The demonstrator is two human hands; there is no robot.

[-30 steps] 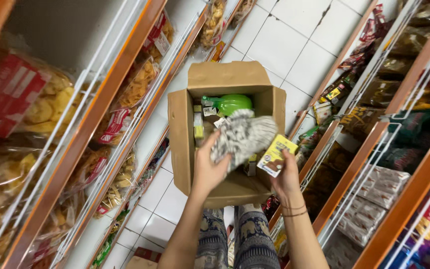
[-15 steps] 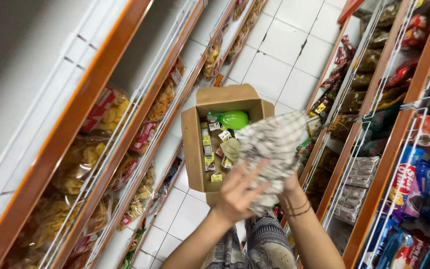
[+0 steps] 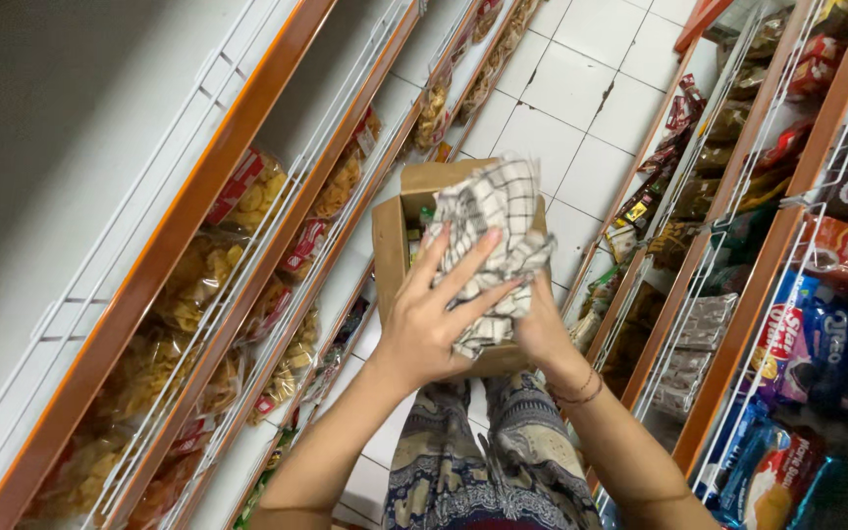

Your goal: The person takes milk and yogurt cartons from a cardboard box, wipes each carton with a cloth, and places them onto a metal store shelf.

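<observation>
Below, head view: open brown cardboard box (image 3: 392, 245) on the lap, contents mostly hidden | checked cloth (image 3: 498, 250), white with dark lines, crumpled over the box | left hand (image 3: 434, 314) fingers spread flat on cloth | right hand (image 3: 542, 329) grips cloth from beneath | yellow snack bags (image 3: 247, 196) left shelf | blue biscuit packs (image 3: 836, 344) right shelf

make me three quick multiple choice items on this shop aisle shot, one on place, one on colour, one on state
1. Where is the cardboard box?
A. on a shelf
B. on the floor between the shelves
C. on a cart

2. What colours is the checked cloth?
A. red and yellow
B. plain blue
C. white with dark lines

3. How is the left hand?
A. fingers spread flat on the cloth
C. in a fist
B. hanging free

Answers: 1 B, tiles surround the box; 2 C, a dark grid shows on white; 3 A, the fingers fan out across the cloth, with the right hand beneath.
</observation>
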